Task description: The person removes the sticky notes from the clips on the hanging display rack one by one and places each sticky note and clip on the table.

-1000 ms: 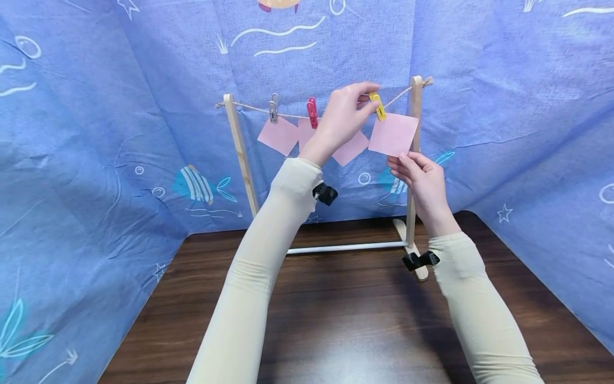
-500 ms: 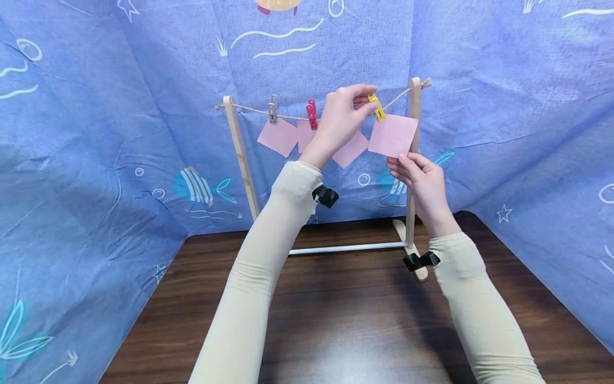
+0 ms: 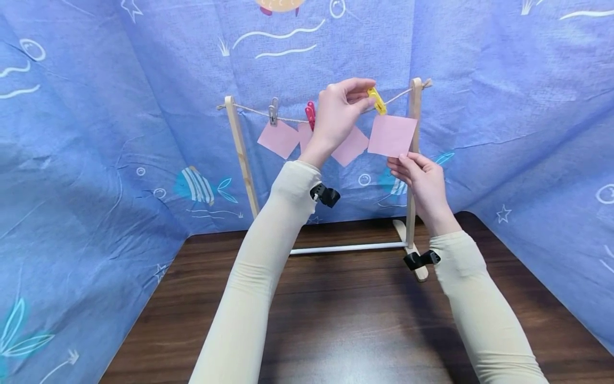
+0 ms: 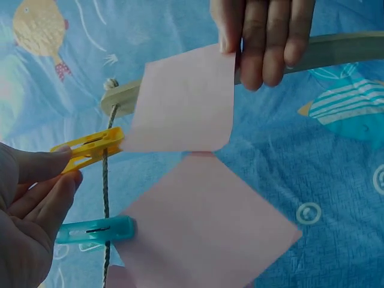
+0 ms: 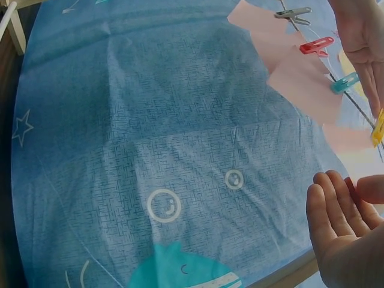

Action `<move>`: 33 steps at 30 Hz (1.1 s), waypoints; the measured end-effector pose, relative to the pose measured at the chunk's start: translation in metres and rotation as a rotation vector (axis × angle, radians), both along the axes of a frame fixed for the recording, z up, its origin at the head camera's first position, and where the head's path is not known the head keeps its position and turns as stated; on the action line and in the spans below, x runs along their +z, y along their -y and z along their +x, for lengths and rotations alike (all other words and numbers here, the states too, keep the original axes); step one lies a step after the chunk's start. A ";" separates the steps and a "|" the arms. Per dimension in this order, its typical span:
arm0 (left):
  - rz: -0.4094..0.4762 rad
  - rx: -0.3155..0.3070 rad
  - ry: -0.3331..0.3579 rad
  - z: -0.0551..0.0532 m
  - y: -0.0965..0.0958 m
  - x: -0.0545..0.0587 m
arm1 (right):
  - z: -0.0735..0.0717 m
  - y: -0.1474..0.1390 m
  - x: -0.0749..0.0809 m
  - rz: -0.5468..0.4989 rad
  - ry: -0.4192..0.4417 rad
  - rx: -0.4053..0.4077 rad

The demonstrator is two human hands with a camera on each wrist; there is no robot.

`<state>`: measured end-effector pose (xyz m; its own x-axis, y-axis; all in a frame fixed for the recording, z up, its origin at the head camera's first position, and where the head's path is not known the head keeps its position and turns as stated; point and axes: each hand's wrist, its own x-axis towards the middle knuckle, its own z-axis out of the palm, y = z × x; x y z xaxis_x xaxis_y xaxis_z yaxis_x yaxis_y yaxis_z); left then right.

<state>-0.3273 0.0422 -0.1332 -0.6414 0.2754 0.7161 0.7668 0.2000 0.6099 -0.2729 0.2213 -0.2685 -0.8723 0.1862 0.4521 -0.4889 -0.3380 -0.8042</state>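
Note:
My left hand point(image 3: 337, 114) pinches a yellow clothespin point(image 3: 377, 101) by its handle ends, near the right part of a cord point(image 4: 105, 186). In the left wrist view the clothespin overlaps the cord, its tip right at a corner of a square pink paper point(image 3: 392, 136). The right hand point(image 3: 426, 184) holds that paper by its lower right corner, between thumb and fingers. Left of it hangs another pink paper point(image 4: 204, 222), clipped by a teal clothespin point(image 4: 99, 229); my left hand hides that clothespin in the head view.
Farther left, a grey clothespin point(image 3: 273, 113) and a red clothespin point(image 3: 310, 115) hold pink papers on the cord. Wooden posts point(image 3: 242, 154) carry the cord, joined low down by a white rod point(image 3: 347, 248). Behind stands a blue patterned cloth point(image 3: 144, 106); below is a dark wooden table point(image 3: 331, 309).
My left hand has raised the yellow clothespin slightly, so its tip no longer overlaps the paper's top edge in the head view. The right hand and the paper stay nearly still.

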 end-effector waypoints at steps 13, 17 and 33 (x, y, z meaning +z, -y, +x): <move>0.134 -0.012 -0.053 0.005 0.003 0.005 | 0.001 -0.002 -0.005 0.006 0.015 0.003; 0.151 -0.007 -0.067 0.006 0.006 0.006 | 0.003 -0.004 -0.006 0.010 0.021 -0.004; 0.180 0.001 -0.038 0.005 0.033 0.010 | 0.009 -0.025 -0.016 -0.031 0.033 -0.018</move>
<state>-0.3225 0.0093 -0.1233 -0.6128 0.1400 0.7777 0.7901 0.0908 0.6062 -0.2638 0.2466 -0.2841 -0.8828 0.2158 0.4173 -0.4690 -0.3538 -0.8092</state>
